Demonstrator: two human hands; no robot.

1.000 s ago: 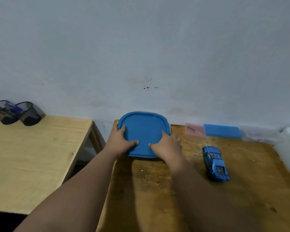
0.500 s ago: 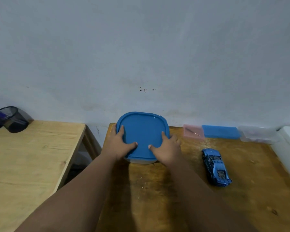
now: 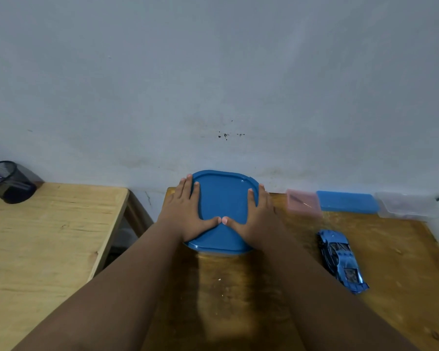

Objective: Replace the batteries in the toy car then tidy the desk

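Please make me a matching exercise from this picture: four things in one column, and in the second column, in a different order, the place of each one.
Things:
1. blue lid
2. toy car
3. mesh pen cup
4. pink box

Places:
A. far left, on the lighter table
B. under both flat hands
C. by the wall, just left of the flat blue case
D. alone on the darker desk, right of the right hand

Pairs: 1-B, 2-D, 3-A, 4-C. The left hand presses the lid too.
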